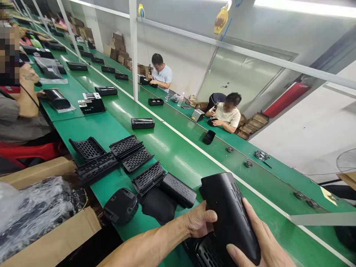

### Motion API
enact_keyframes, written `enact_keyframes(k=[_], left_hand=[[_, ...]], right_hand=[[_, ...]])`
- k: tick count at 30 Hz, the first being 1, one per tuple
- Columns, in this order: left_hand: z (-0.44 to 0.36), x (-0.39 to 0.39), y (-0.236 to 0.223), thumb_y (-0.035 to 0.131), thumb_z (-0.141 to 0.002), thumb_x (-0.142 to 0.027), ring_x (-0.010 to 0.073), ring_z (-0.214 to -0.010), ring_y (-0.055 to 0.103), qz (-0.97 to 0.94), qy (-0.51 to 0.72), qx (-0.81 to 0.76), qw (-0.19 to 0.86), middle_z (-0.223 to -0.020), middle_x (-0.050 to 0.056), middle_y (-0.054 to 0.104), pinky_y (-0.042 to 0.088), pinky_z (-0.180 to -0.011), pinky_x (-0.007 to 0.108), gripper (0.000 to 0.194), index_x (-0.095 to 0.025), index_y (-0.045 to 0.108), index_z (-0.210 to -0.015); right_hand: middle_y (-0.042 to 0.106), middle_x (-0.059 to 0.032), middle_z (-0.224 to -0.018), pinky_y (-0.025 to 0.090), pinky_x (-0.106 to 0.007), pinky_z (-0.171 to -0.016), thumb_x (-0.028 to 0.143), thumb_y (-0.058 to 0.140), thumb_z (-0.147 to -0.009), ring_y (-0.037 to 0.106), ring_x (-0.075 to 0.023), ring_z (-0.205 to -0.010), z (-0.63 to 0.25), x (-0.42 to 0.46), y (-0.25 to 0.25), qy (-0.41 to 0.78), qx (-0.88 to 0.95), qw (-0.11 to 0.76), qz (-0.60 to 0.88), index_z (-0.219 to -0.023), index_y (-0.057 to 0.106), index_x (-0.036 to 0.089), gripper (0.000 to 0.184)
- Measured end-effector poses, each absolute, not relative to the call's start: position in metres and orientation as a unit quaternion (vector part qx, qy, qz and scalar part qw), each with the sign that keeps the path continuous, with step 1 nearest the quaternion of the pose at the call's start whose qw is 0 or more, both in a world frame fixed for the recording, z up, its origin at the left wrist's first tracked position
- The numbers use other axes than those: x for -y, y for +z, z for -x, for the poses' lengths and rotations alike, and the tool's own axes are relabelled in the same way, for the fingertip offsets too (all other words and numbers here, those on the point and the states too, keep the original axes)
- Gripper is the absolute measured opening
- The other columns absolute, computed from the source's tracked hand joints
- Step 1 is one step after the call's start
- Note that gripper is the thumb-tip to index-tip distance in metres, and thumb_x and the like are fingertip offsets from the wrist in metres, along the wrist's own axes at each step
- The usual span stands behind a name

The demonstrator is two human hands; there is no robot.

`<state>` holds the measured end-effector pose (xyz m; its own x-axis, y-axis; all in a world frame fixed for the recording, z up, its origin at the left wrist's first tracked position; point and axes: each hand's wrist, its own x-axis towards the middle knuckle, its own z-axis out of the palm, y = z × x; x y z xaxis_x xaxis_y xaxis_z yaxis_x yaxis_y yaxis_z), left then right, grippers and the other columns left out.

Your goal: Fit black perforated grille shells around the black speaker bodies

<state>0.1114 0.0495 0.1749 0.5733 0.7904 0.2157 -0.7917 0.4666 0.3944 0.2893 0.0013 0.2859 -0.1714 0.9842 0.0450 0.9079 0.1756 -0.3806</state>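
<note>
Both of my hands grip a curved black plastic housing (228,213) low in the view, above the green bench (178,159). My left hand (198,222) pinches its left edge with thumb and fingers. My right hand (261,241) wraps under its right side, thumb lying on the shell. A perforated black part (207,252) sits just beneath the housing. Several black grille panels (122,155) lie in a row on the bench to the left, beside a rounded black cap (121,205) and a black cloth (158,204).
An open cardboard box (55,237) with plastic-wrapped black parts (36,211) stands at the lower left. A co-worker (16,96) sits at the left; two more people (226,113) work across the far bench. Finished black units (142,123) rest along the belt.
</note>
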Motion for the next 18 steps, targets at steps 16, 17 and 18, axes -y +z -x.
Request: enact_keyframes(k=[16,17,18], left_hand=[[-0.114,-0.07,0.195,0.098,-0.06,-0.053,0.037,-0.114,0.072,-0.215,0.549,-0.099,0.802,-0.114,0.014,0.079,0.056,-0.1,0.047,0.087,-0.016,0.067,-0.132],[-0.116,-0.069,0.194,0.098,-0.06,-0.054,0.0373,-0.115,0.072,-0.22,0.55,-0.107,0.798,-0.114,0.014,0.079,0.055,-0.102,0.048,0.086,-0.016,0.067,-0.132],[-0.119,-0.067,0.194,0.097,-0.06,-0.054,0.0375,-0.116,0.071,-0.227,0.549,-0.114,0.796,-0.114,0.014,0.079,0.055,-0.103,0.049,0.086,-0.016,0.067,-0.132]], right_hand=[[0.026,-0.0181,-0.167,0.029,-0.072,-0.118,0.058,0.087,-0.072,0.031,-0.0497,-0.15,-0.259,0.045,0.241,0.098,0.581,0.443,0.676,-0.166,0.017,0.028,0.121],[0.029,-0.0187,-0.165,0.027,-0.072,-0.118,0.054,0.088,-0.073,0.033,-0.0488,-0.149,-0.253,0.043,0.236,0.063,0.579,0.468,0.665,-0.163,0.022,0.027,0.115],[0.033,-0.0185,-0.162,0.027,-0.071,-0.118,0.05,0.089,-0.074,0.035,-0.0472,-0.148,-0.249,0.04,0.232,0.035,0.582,0.488,0.649,-0.159,0.029,0.027,0.107]])
